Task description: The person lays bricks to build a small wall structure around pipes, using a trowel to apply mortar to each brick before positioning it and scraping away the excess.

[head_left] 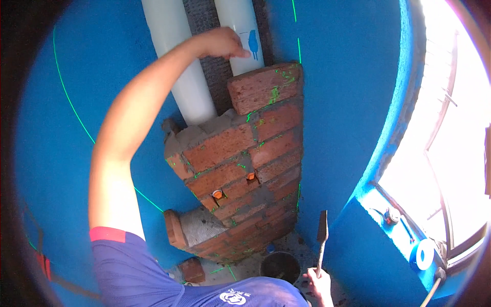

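Observation:
My left hand [225,43] is raised in front of the right white pipe [240,20], just above the topmost brick [266,88]. Its fingers are curled in, and whatever they might hold is hidden. That brick lies at the right end of the brick wall [225,146], against the blue wall. Grey mortar [197,134] covers the top of the course to its left. Low on the right, my right hand [319,284] grips the handle of a trowel [322,227], whose dark blade points up and shows nearly edge-on.
A second white pipe [174,51] stands to the left. Green laser lines cross the bricks and blue walls. Two orange-capped outlets [218,194] poke through the brickwork. Below are a dark bucket [280,267] and a loose brick [192,269]. A tape roll [422,254] lies on the right windowsill.

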`<state>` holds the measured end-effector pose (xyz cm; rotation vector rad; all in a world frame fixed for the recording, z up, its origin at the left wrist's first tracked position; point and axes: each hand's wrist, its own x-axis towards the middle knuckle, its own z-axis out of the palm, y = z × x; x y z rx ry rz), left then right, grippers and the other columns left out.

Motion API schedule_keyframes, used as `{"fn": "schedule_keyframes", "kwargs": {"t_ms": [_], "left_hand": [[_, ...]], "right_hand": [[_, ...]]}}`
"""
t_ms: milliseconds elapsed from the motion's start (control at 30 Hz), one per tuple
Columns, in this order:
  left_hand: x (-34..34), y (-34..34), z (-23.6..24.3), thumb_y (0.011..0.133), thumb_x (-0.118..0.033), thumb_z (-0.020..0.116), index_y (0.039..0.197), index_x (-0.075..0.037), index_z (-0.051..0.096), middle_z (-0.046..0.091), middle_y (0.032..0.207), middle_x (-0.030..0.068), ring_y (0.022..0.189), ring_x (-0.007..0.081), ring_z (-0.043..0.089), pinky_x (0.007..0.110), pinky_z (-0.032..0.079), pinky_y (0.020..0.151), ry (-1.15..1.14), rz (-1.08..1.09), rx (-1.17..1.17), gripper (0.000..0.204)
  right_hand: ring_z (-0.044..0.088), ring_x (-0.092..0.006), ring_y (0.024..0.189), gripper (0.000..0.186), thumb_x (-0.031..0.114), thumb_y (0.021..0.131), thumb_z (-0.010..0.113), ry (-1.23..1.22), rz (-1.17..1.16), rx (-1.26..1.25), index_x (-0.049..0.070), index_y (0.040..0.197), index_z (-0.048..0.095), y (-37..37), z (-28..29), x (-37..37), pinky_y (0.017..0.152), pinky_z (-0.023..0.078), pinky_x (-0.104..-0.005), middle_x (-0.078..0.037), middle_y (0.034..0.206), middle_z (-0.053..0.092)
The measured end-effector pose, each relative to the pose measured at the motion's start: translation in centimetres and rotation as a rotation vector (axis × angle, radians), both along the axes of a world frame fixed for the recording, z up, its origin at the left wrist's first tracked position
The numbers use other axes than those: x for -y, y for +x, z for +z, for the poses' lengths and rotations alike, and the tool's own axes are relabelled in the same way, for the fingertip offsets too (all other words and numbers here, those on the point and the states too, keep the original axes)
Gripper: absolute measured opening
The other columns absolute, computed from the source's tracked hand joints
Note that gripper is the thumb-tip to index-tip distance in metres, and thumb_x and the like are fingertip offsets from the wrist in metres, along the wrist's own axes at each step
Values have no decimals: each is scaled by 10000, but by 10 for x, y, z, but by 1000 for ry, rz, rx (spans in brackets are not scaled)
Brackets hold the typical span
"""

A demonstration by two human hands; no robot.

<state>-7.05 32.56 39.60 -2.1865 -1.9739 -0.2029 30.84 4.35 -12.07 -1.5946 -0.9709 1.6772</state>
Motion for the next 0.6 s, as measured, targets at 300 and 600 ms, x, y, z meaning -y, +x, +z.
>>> {"fn": "schedule_keyframes", "kwargs": {"t_ms": [300,600], "left_hand": [[-17,-9,-51,716,-453,793,1026,-9,714,687,1017,162,962,288,613,404,471,840,-157,-34,120,547],[-35,-9,-49,603,-387,871,944,-14,750,704,1010,153,963,286,630,405,486,811,-137,-47,187,520]], "right_hand": [[501,-66,532,187,241,905,637,277,40,59,60,863,616,-14,49,-37,502,405,-229,-12,683,625],[474,-77,575,365,183,999,473,551,206,0,69,1338,402,-36,211,-83,491,387,-227,-18,715,529]]}}
